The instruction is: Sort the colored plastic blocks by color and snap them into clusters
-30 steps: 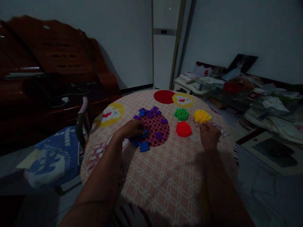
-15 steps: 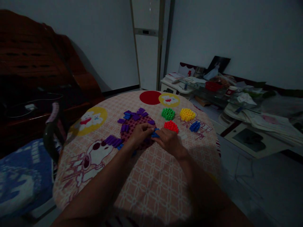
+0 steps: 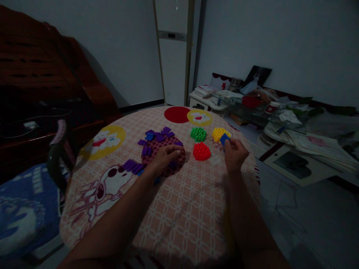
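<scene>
In the head view, the right hand (image 3: 236,154) pinches a blue piece (image 3: 224,139) between thumb and fingers; the piece overlaps the near edge of the yellow cluster (image 3: 219,133), though contact is unclear. A low pass could knock that cluster askew, and a pinch at the piece's edge could let it slip. The left hand (image 3: 165,157) hovers or rests over the dark checked circle (image 3: 164,146), its grip impossible to tell; a sweep could scatter the purple pieces (image 3: 132,166) beside it. Between the two grips, the red cluster (image 3: 201,151) obstructs a low crossing, with the green cluster (image 3: 198,134) beyond.
</scene>
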### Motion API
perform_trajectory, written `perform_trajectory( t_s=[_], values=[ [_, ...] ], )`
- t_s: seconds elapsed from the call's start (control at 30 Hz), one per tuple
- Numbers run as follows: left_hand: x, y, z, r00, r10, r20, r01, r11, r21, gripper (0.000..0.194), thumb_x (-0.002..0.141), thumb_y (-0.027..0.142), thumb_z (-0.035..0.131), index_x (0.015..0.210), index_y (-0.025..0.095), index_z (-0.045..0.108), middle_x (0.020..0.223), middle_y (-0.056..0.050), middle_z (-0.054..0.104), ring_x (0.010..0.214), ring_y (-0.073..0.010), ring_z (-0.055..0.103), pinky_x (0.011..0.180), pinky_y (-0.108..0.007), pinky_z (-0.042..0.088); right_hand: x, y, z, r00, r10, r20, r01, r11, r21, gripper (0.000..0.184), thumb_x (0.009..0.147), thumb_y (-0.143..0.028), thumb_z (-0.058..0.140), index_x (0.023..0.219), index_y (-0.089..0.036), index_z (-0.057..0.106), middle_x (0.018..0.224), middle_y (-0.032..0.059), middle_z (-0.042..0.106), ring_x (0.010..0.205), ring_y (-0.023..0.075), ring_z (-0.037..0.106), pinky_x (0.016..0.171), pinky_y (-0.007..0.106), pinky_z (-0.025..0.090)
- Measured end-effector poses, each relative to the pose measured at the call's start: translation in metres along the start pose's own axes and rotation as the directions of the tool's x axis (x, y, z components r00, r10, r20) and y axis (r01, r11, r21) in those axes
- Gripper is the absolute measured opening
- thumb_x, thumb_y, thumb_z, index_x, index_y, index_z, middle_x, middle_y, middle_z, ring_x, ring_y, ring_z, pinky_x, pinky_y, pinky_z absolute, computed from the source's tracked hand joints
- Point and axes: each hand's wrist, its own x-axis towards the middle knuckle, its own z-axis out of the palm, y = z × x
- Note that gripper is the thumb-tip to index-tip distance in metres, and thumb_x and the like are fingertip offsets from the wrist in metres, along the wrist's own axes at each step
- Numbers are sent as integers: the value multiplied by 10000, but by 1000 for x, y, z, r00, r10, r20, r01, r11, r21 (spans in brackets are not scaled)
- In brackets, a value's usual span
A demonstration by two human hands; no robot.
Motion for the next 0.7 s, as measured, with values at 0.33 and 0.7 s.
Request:
perform_trajectory(
  t_s=[0.33, 0.7],
  values=[
    [7, -14, -13, 999, 35, -15, -34, 999, 39, 492, 697, 517, 817, 1032, 164, 751, 1030, -100, 781, 938, -250, 725, 806, -341, 593, 25, 68, -30, 963, 268, -40, -250, 822, -512, 208, 751, -234, 586, 765, -119, 759, 768, 155, 742, 732, 260, 651, 737, 353, 454],
    [10, -17, -15, 999, 43, -18, -43, 999, 34, 475, 680, 517, 829, 990, 163, 765, 978, -84, 788, 887, -235, 728, 784, -335, 603, 27, 69, -27, 939, 312, 145, -173, 792, -585, 138, 717, -223, 626, 772, -135, 718, 828, 148, 737, 799, 261, 675, 753, 331, 465]
  ],
)
